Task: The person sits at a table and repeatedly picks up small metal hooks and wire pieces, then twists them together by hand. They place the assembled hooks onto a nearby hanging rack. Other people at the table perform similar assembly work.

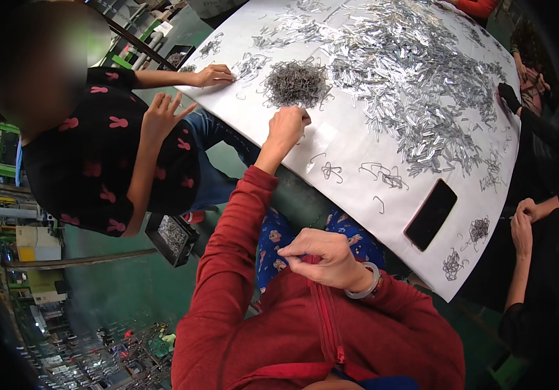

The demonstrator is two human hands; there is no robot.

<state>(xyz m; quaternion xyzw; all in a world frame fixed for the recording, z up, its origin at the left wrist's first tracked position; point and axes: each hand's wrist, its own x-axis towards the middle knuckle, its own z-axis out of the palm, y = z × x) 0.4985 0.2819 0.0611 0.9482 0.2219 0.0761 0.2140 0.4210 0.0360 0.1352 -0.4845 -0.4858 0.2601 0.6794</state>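
My left hand (286, 130) is at the near edge of a dark heap of bent wire hooks (297, 83) on the white-topped table (338, 140). Its fingers are curled closed, and whatever they may hold is hidden. In front of my red jacket, off the table edge, my right hand (325, 259) is closed with thumb and fingertips together; I cannot make out anything between them. A few loose wire hooks (390, 177) lie scattered on the table between my hands and a large spread of shiny silver metal pieces (403, 84).
A black phone (431, 214) lies near the table's right front. On my left, a person in a black shirt (114, 149) reaches onto the table. Co-workers' hands (523, 224) are at the right side. A black bin of metal parts (172, 237) stands lower left.
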